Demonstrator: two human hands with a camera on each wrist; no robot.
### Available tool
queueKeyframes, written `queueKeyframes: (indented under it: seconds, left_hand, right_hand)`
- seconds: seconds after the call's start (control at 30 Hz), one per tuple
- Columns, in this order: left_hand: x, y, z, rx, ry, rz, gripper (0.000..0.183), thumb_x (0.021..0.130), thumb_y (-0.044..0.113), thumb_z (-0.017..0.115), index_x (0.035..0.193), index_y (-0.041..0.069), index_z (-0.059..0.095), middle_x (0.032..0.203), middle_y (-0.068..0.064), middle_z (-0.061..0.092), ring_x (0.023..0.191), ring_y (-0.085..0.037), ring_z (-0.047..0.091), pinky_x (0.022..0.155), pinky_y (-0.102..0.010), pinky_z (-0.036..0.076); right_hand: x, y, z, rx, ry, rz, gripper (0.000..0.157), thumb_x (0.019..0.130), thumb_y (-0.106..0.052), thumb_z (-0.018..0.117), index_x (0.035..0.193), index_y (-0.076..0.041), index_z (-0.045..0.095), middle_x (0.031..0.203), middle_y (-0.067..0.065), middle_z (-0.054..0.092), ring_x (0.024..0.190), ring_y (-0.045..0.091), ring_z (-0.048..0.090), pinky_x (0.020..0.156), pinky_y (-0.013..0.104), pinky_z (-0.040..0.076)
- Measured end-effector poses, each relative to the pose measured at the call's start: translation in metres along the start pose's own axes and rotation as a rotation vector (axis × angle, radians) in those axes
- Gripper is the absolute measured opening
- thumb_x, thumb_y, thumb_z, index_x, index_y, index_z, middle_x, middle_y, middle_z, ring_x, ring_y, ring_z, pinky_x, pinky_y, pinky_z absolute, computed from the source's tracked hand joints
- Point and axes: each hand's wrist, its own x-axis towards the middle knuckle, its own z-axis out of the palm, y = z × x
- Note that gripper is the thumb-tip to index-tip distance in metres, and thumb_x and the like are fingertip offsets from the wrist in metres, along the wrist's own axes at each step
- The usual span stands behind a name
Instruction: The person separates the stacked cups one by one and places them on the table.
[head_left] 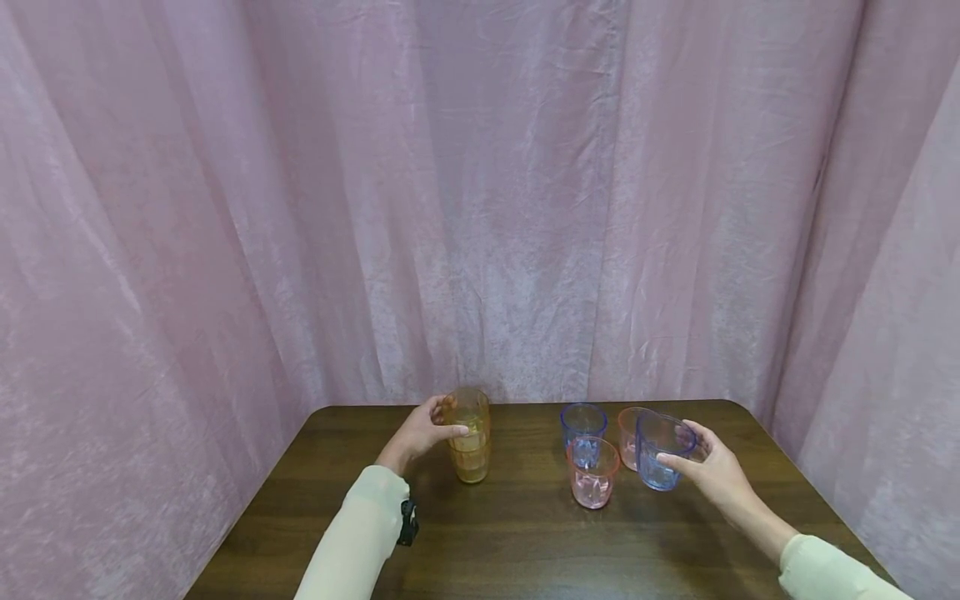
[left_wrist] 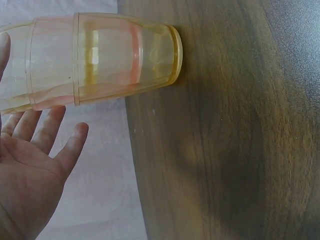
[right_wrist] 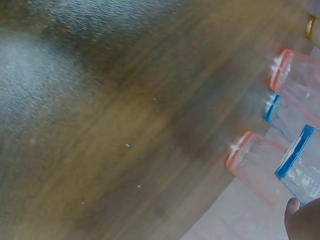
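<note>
My left hand (head_left: 422, 432) grips the upper part of a tall upright stack of clear cups (head_left: 472, 461), thumb across the front and fingers behind. In the left wrist view the nested stack (left_wrist: 107, 60) shows a yellow cup at the bottom and a pink one set into it, with more yellow above. On the other side, my right hand (head_left: 714, 468) holds a clear blue cup (head_left: 662, 460) by its side, slightly tilted, its base raised above the table in the right wrist view. Just left of it is a pink cup (head_left: 627, 437), partly hidden behind it.
Another blue cup (head_left: 582, 423) stands upright between the stack and the right hand, with a second pink cup (head_left: 592, 487) in front, overlapping it. All are on a dark wooden table (head_left: 517, 550). Pink curtains (head_left: 510, 208) hang behind the table's far edge and at both sides.
</note>
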Motion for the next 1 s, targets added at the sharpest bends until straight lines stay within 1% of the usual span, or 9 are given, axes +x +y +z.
queueKeyframes:
  seconds: [0.17, 0.43, 0.6, 0.77, 1.0]
  left_hand:
    - [0.000, 0.000, 0.000, 0.006, 0.002, -0.006, 0.076, 0.082, 0.025, 0.084, 0.143, 0.003, 0.047, 0.144, -0.016, 0.051, 0.134, -0.039, 0.044, 0.108, -0.055, 0.038]
    - [-0.002, 0.001, 0.000, 0.013, 0.001, -0.014, 0.075, 0.082, 0.025, 0.084, 0.143, 0.003, 0.047, 0.144, -0.016, 0.051, 0.135, -0.039, 0.043, 0.108, -0.054, 0.038]
    - [-0.001, 0.000, 0.001, 0.014, 0.004, -0.012, 0.077, 0.082, 0.025, 0.084, 0.144, 0.003, 0.045, 0.144, -0.018, 0.051, 0.134, -0.039, 0.045, 0.107, -0.054, 0.039]
    - [-0.001, 0.000, 0.001, 0.008, 0.004, -0.004, 0.075, 0.082, 0.024, 0.084, 0.143, 0.002, 0.046, 0.143, -0.017, 0.051, 0.134, -0.039, 0.045, 0.107, -0.054, 0.039]
    - [-0.001, 0.000, 0.001, 0.007, 0.005, -0.005, 0.075, 0.082, 0.023, 0.084, 0.143, 0.002, 0.047, 0.143, -0.017, 0.051, 0.134, -0.039, 0.044, 0.108, -0.054, 0.039]
  right_hand:
    - [-0.001, 0.006, 0.003, -0.011, -0.007, 0.004, 0.092, 0.092, -0.022, 0.072, 0.152, 0.009, 0.009, 0.150, 0.036, 0.026, 0.137, 0.060, 0.020, 0.106, 0.070, 0.025]
    - [-0.002, 0.017, 0.007, 0.006, -0.028, 0.043, 0.093, 0.093, -0.021, 0.071, 0.152, 0.009, 0.007, 0.151, 0.038, 0.023, 0.138, 0.061, 0.016, 0.107, 0.069, 0.023]
    - [-0.003, 0.019, 0.011, 0.033, -0.038, 0.072, 0.097, 0.091, -0.023, 0.073, 0.153, 0.008, 0.006, 0.153, 0.037, 0.021, 0.139, 0.059, 0.016, 0.110, 0.066, 0.022]
    - [-0.004, 0.021, 0.013, 0.036, -0.033, 0.090, 0.100, 0.089, -0.026, 0.076, 0.153, 0.007, 0.006, 0.154, 0.038, 0.017, 0.139, 0.059, 0.017, 0.110, 0.065, 0.023]
    - [-0.005, 0.026, 0.016, 0.030, -0.029, 0.100, 0.101, 0.088, -0.026, 0.077, 0.153, 0.007, 0.007, 0.154, 0.037, 0.019, 0.139, 0.058, 0.018, 0.111, 0.064, 0.024]
